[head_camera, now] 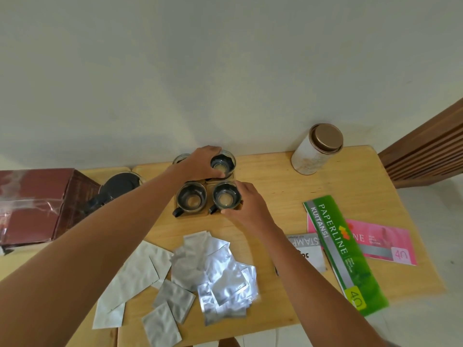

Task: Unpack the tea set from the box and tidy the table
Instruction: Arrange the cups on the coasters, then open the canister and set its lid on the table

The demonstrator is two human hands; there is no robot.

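Several glass tea cups with black handles stand in a square near the wall on the wooden table (283,196). My left hand (200,162) grips the far right cup (223,165) from its left side. My right hand (246,205) grips the near right cup (226,198) from its right side. The near left cup (191,200) stands free. A far left cup (181,158) is mostly hidden behind my left hand. The glass teapot with a black lid (120,186) sits left of the cups. The dark red box (37,204) lies at the table's left edge.
Several silver foil sachets (215,269) and white paper pieces (135,271) lie scattered at the front. A white tin with a copper lid (317,149) stands at the back right. A green receipt book (343,249), a pink one (383,244) and a grey booklet (305,246) lie to the right.
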